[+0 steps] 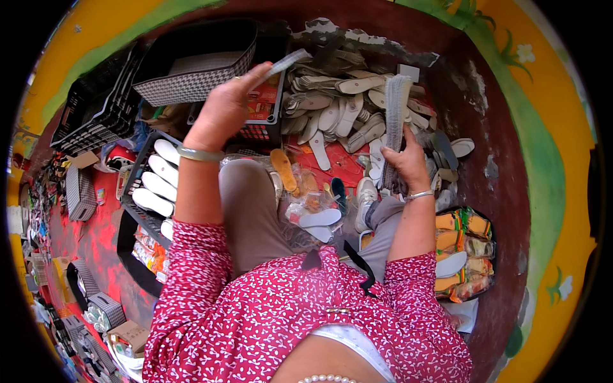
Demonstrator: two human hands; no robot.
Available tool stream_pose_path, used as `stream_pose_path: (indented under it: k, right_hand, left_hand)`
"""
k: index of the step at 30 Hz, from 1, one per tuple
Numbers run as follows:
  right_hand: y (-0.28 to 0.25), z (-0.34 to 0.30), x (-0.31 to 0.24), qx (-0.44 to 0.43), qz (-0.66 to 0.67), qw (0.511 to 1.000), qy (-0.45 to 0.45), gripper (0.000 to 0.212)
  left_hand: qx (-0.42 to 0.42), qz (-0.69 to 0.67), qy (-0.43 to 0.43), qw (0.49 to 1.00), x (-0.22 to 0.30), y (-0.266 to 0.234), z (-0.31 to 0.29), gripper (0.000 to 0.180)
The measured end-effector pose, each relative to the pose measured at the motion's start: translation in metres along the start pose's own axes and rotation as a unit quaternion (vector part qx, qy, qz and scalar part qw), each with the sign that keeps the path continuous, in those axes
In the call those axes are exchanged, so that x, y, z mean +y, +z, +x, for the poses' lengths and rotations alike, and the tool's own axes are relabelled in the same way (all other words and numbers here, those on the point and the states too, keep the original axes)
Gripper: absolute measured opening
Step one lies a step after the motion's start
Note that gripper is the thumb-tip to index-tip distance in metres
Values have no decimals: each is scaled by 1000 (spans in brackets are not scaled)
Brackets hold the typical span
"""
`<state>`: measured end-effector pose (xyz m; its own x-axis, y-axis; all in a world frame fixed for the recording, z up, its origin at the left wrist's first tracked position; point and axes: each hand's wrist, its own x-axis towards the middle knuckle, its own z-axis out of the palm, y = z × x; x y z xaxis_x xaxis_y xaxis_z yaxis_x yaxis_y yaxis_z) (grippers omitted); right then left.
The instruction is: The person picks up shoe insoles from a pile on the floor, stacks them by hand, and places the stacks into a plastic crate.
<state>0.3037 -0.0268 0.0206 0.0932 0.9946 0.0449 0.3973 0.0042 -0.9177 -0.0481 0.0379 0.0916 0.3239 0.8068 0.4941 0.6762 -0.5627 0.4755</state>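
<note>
We are sitting on the red floor [96,242] and sorting shoe insoles. Our left hand [223,108] is lifting one grey insole [284,64] at about eleven o'clock, its fingers pinching the insole's near end between thumb and forefinger. Our right hand [405,159] is holding a stack [396,112] of grey insoles upright at about one o'clock, the fingers wrapping tightly around its lower end. Beyond the hands, at twelve o'clock, a big pile [345,108] of loose pale insoles is lying on the floor against the wall, and it is looking largely unsorted. At nine o'clock a black crate [137,204] is holding a neat row of white insoles [156,185], touching one another, which we are judging to be work already done. At four o'clock a dark bin [488,255] is carrying orange and green bundles [456,246]. A checked basket [191,83] is standing at eleven o'clock, just behind the lifted insole. Judging by the pile's size against the few laid in the crate, we are reckoning that most of the sorting is remaining.
</note>
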Motion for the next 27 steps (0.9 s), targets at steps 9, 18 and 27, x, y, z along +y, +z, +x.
stream_pose_path:
  k: [9, 18, 27]
  right_hand:
    - [35, -26, -34, -147, 423, 883, 142, 39]
    - [73, -65, -49, -220, 507, 816, 169, 48]
    - [76, -67, -32, -248, 547, 771, 211, 44]
  left_hand:
    - [-16, -646, -240, 725, 46, 17, -61, 57]
    - [-37, -641, -293, 709, 80, 44, -118, 51]
    - [-109, -675, -334, 649, 87, 38, -156, 47]
